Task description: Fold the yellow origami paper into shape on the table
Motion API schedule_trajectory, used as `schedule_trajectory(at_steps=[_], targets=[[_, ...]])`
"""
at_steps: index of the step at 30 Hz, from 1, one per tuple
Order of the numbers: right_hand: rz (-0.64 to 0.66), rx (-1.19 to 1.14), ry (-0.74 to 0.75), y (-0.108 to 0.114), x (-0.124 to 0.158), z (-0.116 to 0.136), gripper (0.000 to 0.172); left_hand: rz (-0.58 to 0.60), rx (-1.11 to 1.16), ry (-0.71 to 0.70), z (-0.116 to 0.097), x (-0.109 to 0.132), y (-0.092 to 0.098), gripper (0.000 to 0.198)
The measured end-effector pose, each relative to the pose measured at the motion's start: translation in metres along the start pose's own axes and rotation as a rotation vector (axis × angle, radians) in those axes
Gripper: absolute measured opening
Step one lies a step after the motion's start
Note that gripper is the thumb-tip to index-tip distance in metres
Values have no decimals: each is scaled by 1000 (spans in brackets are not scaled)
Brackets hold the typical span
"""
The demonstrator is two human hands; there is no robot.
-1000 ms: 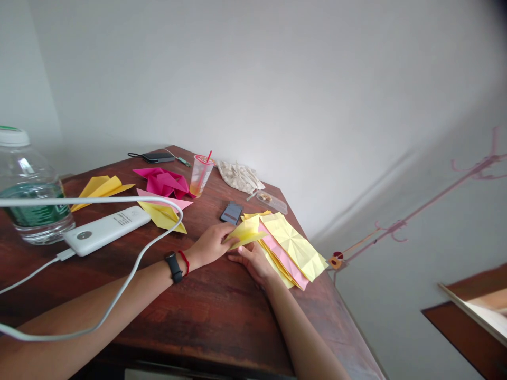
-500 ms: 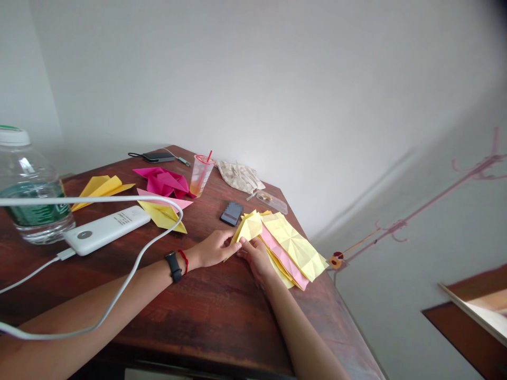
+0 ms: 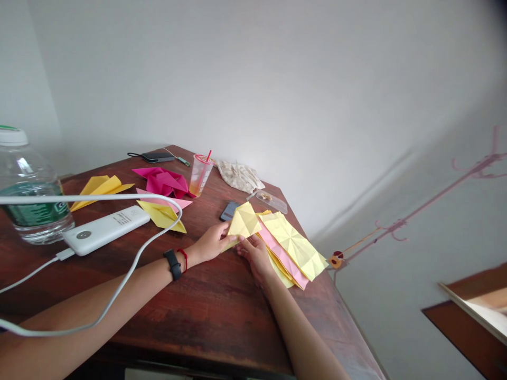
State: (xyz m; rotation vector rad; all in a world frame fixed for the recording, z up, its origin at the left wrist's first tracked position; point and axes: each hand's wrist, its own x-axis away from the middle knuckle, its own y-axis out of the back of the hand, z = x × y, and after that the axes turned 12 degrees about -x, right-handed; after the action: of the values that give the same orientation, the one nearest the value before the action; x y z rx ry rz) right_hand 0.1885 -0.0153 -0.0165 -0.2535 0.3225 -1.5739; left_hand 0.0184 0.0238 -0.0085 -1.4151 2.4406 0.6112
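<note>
Dark wooden bench (image 3: 166,301), one corner in view. Water bottle (image 3: 31,211) cut off by the frame's left edge; white power bank (image 3: 106,229) beside it, its white cable (image 3: 119,279) lying across my left forearm. Three folded paper pieces, one yellow (image 3: 101,191), one magenta (image 3: 164,183), one yellow and pink (image 3: 160,215). Stack of creased yellow and pink sheets (image 3: 293,248), count hard to make out. Two phones: one far back (image 3: 158,157), one (image 3: 227,212) partly hidden by the folded yellow paper (image 3: 244,221) pinched between my left hand (image 3: 212,243) and right hand (image 3: 255,257), just left of the stack, some fingertips hidden behind it
</note>
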Motion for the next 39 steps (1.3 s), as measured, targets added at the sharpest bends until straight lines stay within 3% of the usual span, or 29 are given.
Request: schedule_trajectory(at_steps=[12, 20, 26, 31, 39], targets=[[-13, -29, 9, 3, -3, -1, 36, 49, -4, 26, -2, 2, 0, 45], [-20, -49, -11, 4, -3, -2, 36, 13, -70, 47, 8, 1, 2, 34], [-32, -44, -1, 6, -4, -3, 37, 60, 48, 97, 9, -1, 3, 35], [-41, -58, 19, 5, -3, -3, 36, 29, 124, 131, 13, 1, -1, 54], [-6, -43, 42, 5, -3, -3, 33, 95, 140, 178, 16, 1, -2, 47]])
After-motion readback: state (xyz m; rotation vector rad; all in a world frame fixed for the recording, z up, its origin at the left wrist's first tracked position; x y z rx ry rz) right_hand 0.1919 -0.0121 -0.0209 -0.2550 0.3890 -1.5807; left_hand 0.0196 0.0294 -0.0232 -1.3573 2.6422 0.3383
